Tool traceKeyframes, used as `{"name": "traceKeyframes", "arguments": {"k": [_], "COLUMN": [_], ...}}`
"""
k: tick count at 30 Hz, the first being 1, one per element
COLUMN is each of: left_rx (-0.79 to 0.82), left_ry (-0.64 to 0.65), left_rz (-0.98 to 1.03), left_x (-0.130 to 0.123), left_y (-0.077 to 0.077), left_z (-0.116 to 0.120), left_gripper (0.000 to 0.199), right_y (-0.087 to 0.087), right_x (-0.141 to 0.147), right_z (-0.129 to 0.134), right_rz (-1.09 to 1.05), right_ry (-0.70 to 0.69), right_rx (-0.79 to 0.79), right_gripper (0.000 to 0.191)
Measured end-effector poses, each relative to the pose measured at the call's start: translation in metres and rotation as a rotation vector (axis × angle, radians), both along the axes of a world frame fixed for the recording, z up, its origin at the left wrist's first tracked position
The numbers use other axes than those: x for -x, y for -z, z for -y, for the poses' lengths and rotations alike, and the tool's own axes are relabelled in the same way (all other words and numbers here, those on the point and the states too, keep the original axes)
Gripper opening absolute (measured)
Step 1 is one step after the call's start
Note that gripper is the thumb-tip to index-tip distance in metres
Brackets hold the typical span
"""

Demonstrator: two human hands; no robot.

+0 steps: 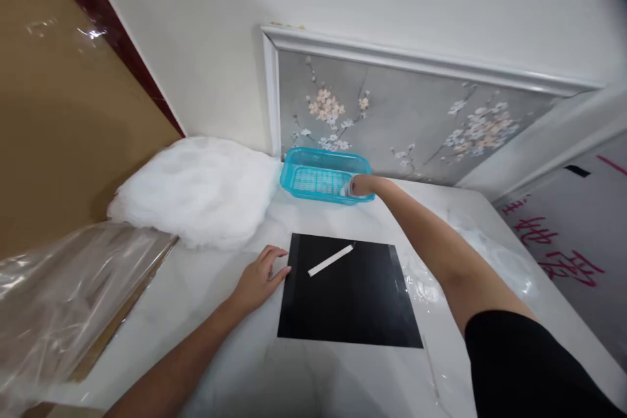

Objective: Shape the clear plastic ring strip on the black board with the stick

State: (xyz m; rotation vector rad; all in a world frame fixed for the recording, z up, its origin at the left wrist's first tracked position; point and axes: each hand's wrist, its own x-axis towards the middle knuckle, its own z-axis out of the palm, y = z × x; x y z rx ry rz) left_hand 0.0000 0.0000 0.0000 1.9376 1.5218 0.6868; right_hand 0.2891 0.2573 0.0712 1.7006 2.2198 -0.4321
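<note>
The kind of place is uncertain: perhaps a small home workspace or workshop. A marbled white desk [245, 353] stands by a wall with a framed blossom panel [416, 117]; cardboard [73, 111], clear plastic wrap [83, 281] and fluffy white padding [196, 189] suggest packing or handwork.

Glossy plastic, soft fluff and a smooth black sheet.
From my distant seat I see the table [196, 281] as smooth, shiny and marble-patterned; at its far edge, the blue basket [318, 196] is glossy translucent plastic with a perforated base. Toward the far left corner, the white pile [206, 189] looks soft, fibrous and matt. The black sheet [343, 304] is smooth with a faint sheen, the white strip [329, 261] plain and matt. Shiny, wrinkled clear film [63, 287] lies by the left edge.
</note>
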Motion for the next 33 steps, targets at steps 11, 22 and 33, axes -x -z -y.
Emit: {"name": "traceKeyframes", "arguments": {"k": [11, 22, 33], "left_rx": [0.010, -0.171, -0.390], "left_ry": [0.018, -0.020, -0.384], "left_rz": [-0.008, -0.021, -0.647], "left_x": [0.000, 0.006, 0.081], "left_y": [0.006, 0.007, -0.053], "left_z": [-0.003, -0.007, -0.057], "left_gripper": [0.027, 0.024, 0.042], "right_y": [-0.011, -0.023, -0.029], "right_x": [-0.001, 0.002, 0.007], "right_z": [0.003, 0.017, 0.079], "right_rz": [0.059, 0.080, -0.088], "right_ry": [0.042, 0.139, 0.088], "right_rx": [0.101, -0.083, -0.334], "right_gripper": [0.021, 0.025, 0.039]}}
